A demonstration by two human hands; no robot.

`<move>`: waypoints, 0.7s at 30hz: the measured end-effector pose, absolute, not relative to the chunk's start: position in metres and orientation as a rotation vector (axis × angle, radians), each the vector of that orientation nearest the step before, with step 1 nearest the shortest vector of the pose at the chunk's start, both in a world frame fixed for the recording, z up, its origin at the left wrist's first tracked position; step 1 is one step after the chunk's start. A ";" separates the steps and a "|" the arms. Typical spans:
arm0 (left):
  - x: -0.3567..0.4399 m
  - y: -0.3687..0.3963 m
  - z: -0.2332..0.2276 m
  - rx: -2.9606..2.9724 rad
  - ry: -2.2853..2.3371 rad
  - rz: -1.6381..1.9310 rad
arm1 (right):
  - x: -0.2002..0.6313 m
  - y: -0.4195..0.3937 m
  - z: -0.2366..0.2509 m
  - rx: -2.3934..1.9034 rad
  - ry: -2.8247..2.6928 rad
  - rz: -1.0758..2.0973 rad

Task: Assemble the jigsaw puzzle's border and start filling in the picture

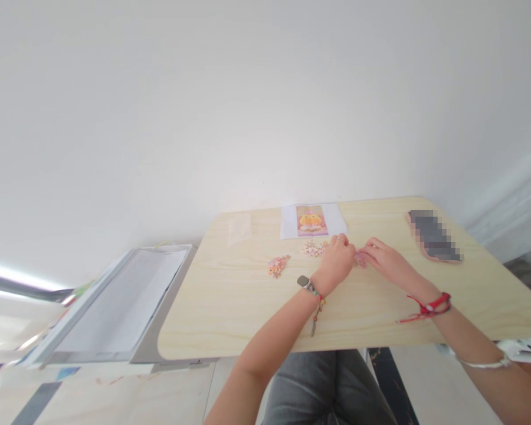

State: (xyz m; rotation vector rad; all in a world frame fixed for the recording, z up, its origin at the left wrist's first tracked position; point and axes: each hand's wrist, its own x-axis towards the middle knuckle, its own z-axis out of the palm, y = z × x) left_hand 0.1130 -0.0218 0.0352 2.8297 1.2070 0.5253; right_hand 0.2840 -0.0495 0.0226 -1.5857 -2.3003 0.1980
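Left hand (336, 260) and right hand (383, 255) meeting over pink pieces (360, 258) on surface (230, 307); fingers curled close, grip indeterminable. Sorted bead piles (278, 265) nearby, pattern sheet (312, 220) beyond for reference.

A small cluster of pink pieces (360, 258) lies flat on the bench between the two hands, mostly hidden by them; the single pieces are too small to tell apart. The left hand (336, 260) is curled over its left edge with fingers bent down onto it. The right hand (387, 260) lies low and stretched out, its fingers (368, 251) touching the cluster's right side. Just to the far left sits a paler heap of pieces (314, 248), close to the left hand.
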 end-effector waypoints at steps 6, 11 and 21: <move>0.127 -0.011 0.037 2.796 1.288 0.446 | 0.289 -0.037 0.015 -1.697 -2.103 0.299; 0.103 -0.005 0.041 2.704 1.440 0.472 | 0.281 -0.035 0.013 -1.780 -1.986 0.208; -0.003 -0.016 0.033 2.396 1.856 0.447 | 0.203 -0.030 0.027 -1.676 -2.332 0.219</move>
